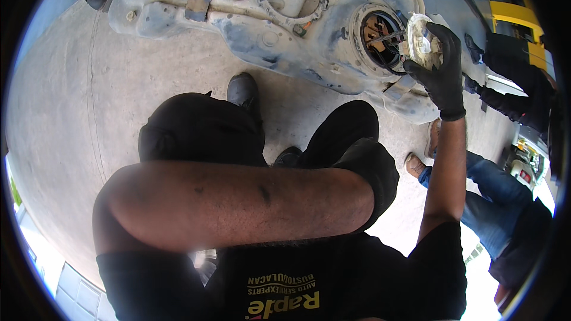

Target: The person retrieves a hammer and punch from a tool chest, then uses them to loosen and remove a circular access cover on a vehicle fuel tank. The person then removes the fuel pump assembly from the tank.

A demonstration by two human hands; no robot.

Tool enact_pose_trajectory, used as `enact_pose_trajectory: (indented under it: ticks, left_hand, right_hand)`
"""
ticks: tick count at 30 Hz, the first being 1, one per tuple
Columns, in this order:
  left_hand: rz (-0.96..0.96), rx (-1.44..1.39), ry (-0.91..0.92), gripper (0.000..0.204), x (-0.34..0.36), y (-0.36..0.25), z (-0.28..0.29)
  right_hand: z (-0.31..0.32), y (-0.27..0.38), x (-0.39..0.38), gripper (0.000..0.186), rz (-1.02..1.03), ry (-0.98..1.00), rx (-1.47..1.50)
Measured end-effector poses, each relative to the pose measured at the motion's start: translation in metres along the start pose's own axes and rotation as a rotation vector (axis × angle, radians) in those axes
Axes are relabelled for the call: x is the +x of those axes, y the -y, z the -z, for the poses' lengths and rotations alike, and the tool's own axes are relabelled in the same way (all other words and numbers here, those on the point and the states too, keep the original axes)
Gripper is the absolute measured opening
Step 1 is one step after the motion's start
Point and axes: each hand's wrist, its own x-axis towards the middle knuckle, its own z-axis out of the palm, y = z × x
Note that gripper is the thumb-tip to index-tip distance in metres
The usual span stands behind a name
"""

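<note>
Head view, looking down: the gloved right hand (441, 62), at two o'clock, has its grip pinched on a pale round pump module (421, 40), tilted, held just at the rim of the round tank opening (380, 35); the opening lies toward nine o'clock of the hand, touching or nearly so; the module's long axis cannot be told. The module looks whitish and translucent, with dark hoses trailing into the hole. The left hand (372, 172), gloved, rests across the lap, its grip curled, apparently on nothing. The blue-grey fuel tank (250, 18) lies on the concrete floor (65, 113).
</note>
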Motion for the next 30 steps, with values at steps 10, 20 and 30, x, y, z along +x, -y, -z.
enact_pose_trajectory:
  ticks: [10,20,30]
  left_hand:
    - [0.058,-0.061,-0.108,0.020,0.027,0.001,-0.048]
    - [0.106,-0.127,-0.302,0.021,0.005,0.001,-0.030]
    - [0.035,-0.056,-0.226,0.015,0.009,0.020,-0.021]
  right_hand:
    - [-0.001,0.013,-0.014,0.087,-0.060,-0.084,-0.029]
    - [-0.006,0.015,-0.037,0.096,-0.112,-0.139,-0.001]
    - [-0.006,0.019,-0.063,0.099,-0.163,-0.227,-0.099]
